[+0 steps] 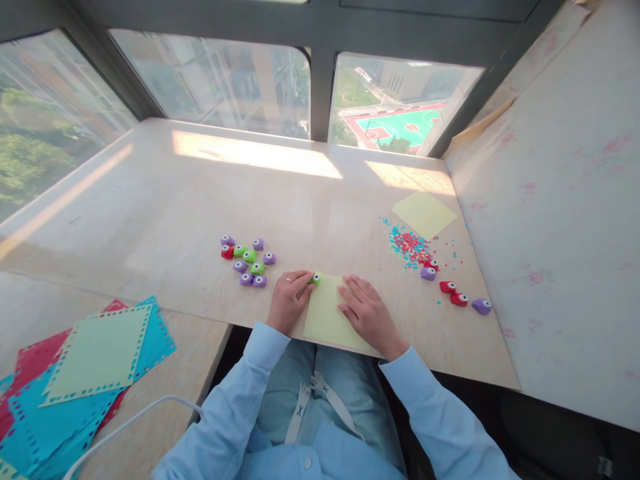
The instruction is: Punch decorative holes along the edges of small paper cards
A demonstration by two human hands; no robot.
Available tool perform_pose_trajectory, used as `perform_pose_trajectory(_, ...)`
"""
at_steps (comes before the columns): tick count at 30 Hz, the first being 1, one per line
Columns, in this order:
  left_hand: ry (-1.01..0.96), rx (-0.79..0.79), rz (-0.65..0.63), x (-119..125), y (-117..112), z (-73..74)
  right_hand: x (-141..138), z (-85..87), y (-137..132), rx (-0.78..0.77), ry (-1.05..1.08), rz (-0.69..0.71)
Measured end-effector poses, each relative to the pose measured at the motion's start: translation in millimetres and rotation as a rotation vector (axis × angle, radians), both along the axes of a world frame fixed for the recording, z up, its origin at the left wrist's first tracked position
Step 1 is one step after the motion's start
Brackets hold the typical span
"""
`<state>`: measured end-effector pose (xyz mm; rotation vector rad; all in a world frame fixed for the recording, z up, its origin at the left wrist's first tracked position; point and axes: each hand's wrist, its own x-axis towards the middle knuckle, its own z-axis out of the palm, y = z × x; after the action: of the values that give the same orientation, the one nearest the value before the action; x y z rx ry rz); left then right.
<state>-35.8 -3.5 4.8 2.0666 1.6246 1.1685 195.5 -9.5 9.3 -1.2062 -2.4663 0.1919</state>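
Note:
A sheet of pale yellow paper lies at the front edge of the table, before my body. At its upper left corner sits a small green craft paper punch with a round black-and-white top. The fingers of my left hand are closed on this punch from the left. My right hand rests on the right part of the sheet, palm down, its fingers stretched out. The part of the paper under that hand is hidden.
Several purple, green and red punches stand left of my hands. Toward the right wall are red and blue paper bits, another yellow sheet and more punches. Edge-punched sheets and a white cable occupy the lower left.

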Motion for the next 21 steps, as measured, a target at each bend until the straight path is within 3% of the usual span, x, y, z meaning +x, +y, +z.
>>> perform_pose_trajectory(13, 0.036, -0.091, 0.029, 0.8, -6.5, 12.0, -0.4, 2.1, -1.9, -0.051, 0.014, 0.012)
perform_pose_trajectory(21, 0.031, -0.068, 0.043, 2.6, -7.7, 12.7, 3.4, 4.5, -2.3, -0.07, 0.101, 0.039)
